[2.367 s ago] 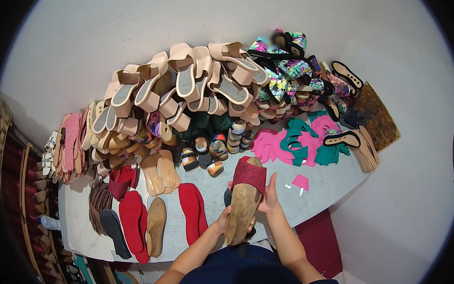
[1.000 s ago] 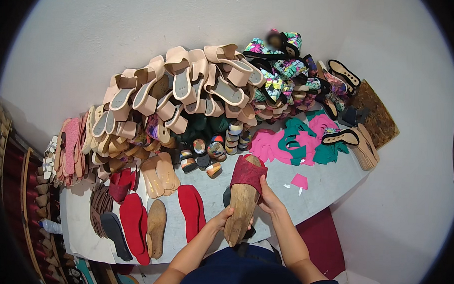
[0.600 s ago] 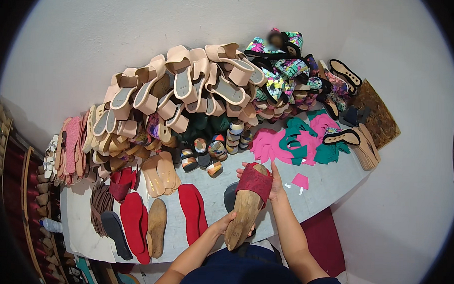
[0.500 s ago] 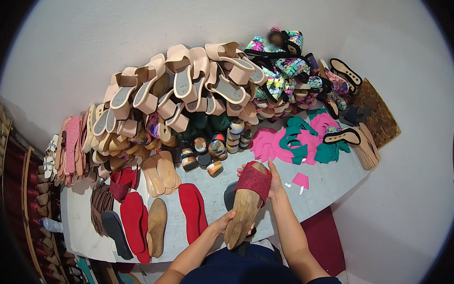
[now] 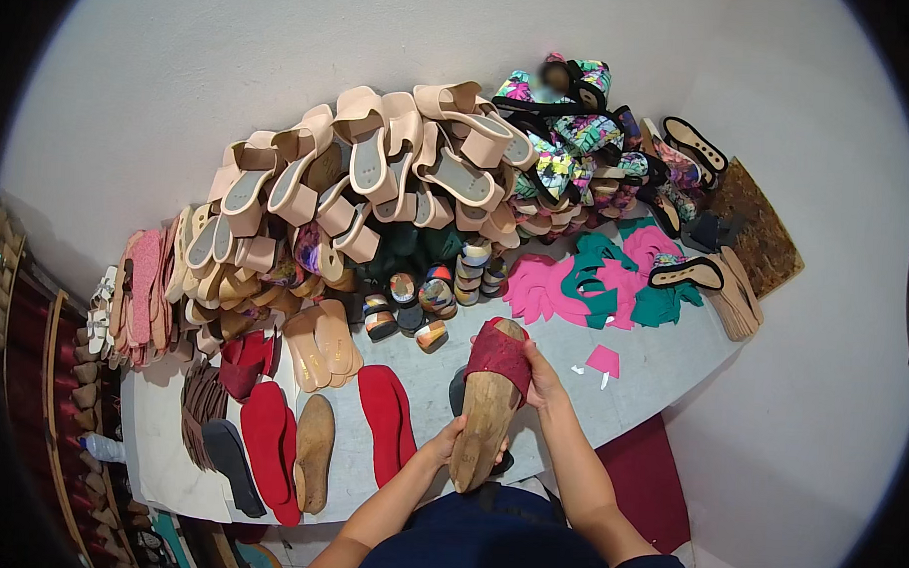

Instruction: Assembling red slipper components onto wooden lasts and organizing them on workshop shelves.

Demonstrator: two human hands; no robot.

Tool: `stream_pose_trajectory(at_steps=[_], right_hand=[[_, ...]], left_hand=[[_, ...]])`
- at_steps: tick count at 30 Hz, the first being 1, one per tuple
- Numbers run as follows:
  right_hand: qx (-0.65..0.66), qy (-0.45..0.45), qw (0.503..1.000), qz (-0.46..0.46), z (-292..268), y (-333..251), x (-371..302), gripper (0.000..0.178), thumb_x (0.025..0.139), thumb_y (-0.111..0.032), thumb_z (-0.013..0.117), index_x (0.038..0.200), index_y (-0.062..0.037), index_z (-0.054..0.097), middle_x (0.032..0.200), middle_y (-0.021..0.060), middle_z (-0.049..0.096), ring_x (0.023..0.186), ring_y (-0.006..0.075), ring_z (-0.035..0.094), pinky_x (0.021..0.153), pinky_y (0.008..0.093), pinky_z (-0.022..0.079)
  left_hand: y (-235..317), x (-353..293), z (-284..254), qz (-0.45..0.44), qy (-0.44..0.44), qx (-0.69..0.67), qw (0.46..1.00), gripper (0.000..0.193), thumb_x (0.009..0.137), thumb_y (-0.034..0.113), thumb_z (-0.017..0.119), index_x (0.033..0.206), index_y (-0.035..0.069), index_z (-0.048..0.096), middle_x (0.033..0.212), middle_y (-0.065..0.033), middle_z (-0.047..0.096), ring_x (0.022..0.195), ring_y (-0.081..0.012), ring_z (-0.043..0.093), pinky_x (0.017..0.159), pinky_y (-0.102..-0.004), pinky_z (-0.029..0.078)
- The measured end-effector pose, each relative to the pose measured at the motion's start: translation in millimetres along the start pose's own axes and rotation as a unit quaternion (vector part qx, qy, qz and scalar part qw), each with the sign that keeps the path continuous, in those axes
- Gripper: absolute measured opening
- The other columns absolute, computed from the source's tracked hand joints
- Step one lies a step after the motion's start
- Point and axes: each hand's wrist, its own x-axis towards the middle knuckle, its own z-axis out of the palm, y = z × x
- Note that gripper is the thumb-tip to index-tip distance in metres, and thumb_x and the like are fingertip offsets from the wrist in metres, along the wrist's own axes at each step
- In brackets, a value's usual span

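Observation:
Close in front of me I hold a worn wooden shoe last (image 5: 485,425), toe end pointing away. A dark red shoe upper (image 5: 499,362) wraps as a wide band across its front part. My left hand (image 5: 446,444) grips the last near its heel end, some fingers hidden underneath. My right hand (image 5: 541,377) closes on the right side of the upper and the last. Partly covered by the last is a dark sole (image 5: 457,390) on the table. To the left lie red soles (image 5: 388,422) and a second wooden last (image 5: 314,454).
Heeled beige sandals (image 5: 369,161) are heaped along the table's back, with patterned sandals (image 5: 559,167) beside them. Pink and green cut pieces (image 5: 615,280) lie at the right. Tan insoles (image 5: 322,349), more red soles (image 5: 266,438) and a dark sole (image 5: 230,466) occupy the left side.
The last and its upper have turned slightly more upright, the toe shifting a little left. My right hand has moved slightly down and left along the upper's side.

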Motion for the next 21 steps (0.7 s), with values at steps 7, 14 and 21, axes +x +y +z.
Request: stream_pose_trajectory(at_steps=[7,14,21], right_hand=[[0.004,0.080,0.995,0.063,-7,9,1,0.043,0.076,-0.020,0.060,0.111,0.0006,0.046,0.104,0.0131,0.055,0.093,0.0209,0.054,0.082,0.0339,0.043],[-0.003,0.126,0.991,0.052,-10,16,-7,0.041,0.075,-0.021,0.062,0.108,-0.0014,0.048,0.098,0.0104,0.056,0.088,0.0197,0.056,0.080,0.0335,0.044],[0.075,0.047,0.995,0.053,-8,13,-9,0.045,0.077,-0.024,0.056,0.113,0.0014,0.044,0.111,0.0176,0.050,0.102,0.0255,0.050,0.088,0.0381,0.040]], left_hand=[[-11,-7,-13,-0.010,0.036,0.012,0.999,0.083,0.063,0.066,0.053,0.115,0.003,0.039,0.091,-0.0164,0.052,0.077,-0.0261,0.056,0.069,-0.0351,0.046],[-17,-13,-18,-0.032,0.057,0.009,0.998,0.082,0.064,0.066,0.051,0.116,0.004,0.040,0.091,-0.0160,0.052,0.077,-0.0255,0.056,0.070,-0.0345,0.046],[-13,-16,-16,-0.045,0.042,0.004,0.998,0.082,0.065,0.066,0.051,0.117,0.004,0.038,0.090,-0.0168,0.052,0.077,-0.0255,0.056,0.070,-0.0345,0.046]])
